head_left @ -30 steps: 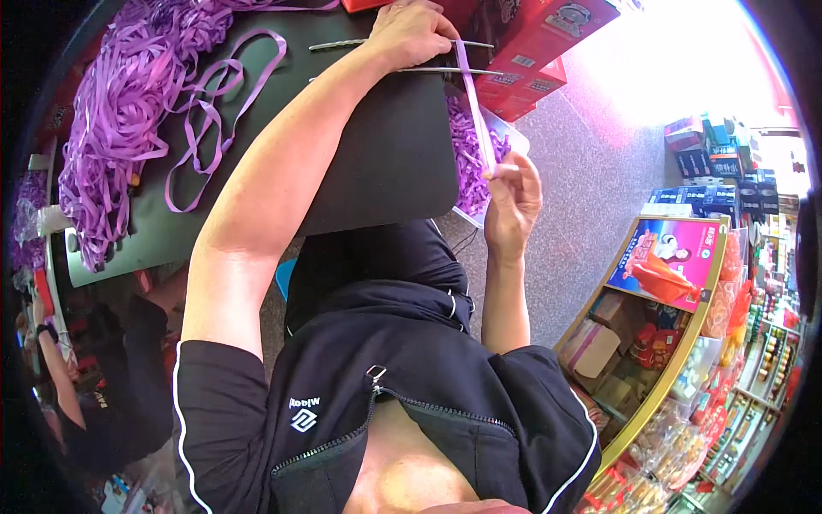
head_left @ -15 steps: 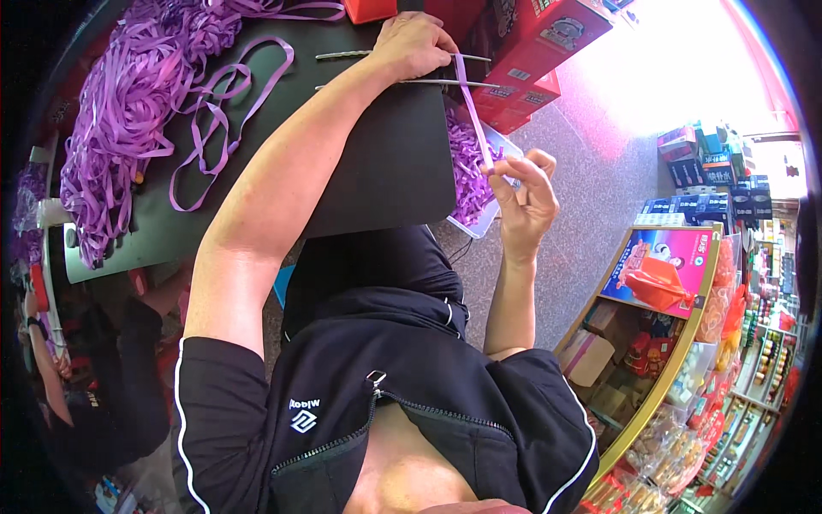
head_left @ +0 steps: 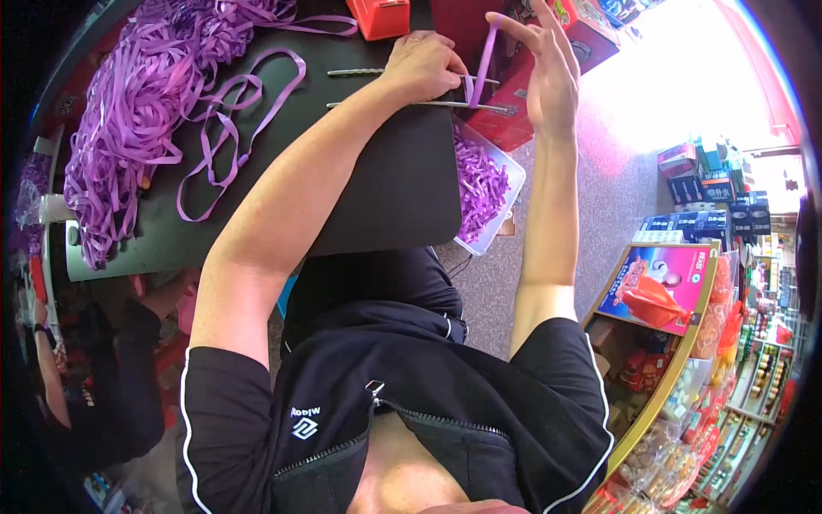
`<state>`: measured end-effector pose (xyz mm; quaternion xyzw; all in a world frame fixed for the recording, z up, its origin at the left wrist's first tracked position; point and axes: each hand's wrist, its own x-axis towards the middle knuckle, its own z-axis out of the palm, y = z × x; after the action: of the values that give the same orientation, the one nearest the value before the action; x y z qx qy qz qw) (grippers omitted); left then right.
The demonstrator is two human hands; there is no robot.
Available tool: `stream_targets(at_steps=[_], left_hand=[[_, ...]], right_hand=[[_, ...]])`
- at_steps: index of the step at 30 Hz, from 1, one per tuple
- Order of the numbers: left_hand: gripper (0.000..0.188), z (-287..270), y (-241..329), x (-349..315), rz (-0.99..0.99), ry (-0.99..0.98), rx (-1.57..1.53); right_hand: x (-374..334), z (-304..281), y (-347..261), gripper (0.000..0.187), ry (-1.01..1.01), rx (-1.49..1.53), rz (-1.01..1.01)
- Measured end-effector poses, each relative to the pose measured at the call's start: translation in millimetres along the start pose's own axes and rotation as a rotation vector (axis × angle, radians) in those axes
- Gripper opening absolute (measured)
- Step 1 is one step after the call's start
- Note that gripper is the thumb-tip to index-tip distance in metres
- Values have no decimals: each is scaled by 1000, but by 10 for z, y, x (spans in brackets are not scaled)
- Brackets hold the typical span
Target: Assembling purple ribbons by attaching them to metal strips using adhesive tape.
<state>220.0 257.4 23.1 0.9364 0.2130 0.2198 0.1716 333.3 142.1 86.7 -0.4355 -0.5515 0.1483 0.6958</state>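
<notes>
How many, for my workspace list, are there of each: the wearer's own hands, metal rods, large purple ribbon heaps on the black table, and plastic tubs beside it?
Wearer's hands: 2 (left hand, right hand)
Metal rods: 2
Large purple ribbon heap: 1
Plastic tub: 1
Total: 6

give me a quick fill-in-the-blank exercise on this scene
The ribbon strip running from the right hand down to the metal rods is coloured ____.
By the left hand, the number of metal rods is ____.
The tangled ribbon heap lies toward the table's ____ side.
The bin of short ribbon pieces is to the table's ____.

Missing words: purple; two; left; right
</notes>
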Motion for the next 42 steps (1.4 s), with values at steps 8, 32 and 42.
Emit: stream_targets(at_steps=[8,32,42], left_hand=[[27,31,12,-20,-20,23,-30],[22,74,-20,-23,-23,104,-66],[23,19,28,-22,-43,74,-63]], right_hand=[[255,-395,987,50,-140,178,350],[-1275,-125,756,43,157,1,452],[-1387,127,391,32,380,-265,253]])
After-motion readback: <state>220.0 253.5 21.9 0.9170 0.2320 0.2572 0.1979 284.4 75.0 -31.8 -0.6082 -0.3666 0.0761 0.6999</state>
